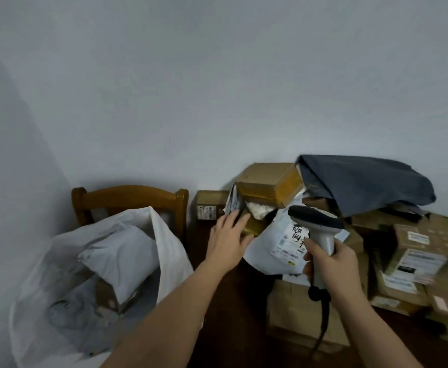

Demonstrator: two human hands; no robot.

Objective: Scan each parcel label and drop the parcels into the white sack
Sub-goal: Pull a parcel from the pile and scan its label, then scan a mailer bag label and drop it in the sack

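Observation:
A white sack (42,301) stands open at the left with a white poly parcel (122,258) and other parcels inside it. My left hand (227,240) reaches forward with its fingers extended onto a small brown box (254,225) in the parcel pile. My right hand (329,266) grips the handle of a white and black barcode scanner (317,224). Just behind the scanner lies a white poly bag parcel (273,243) with a printed label (289,243) and handwriting on it.
Cardboard boxes (416,251) are heaped at the right, topped by a dark grey poly bag (363,181) and a taped box (270,181). A wooden chair (130,197) stands behind the sack against the white wall. The dark table (231,314) shows between sack and boxes.

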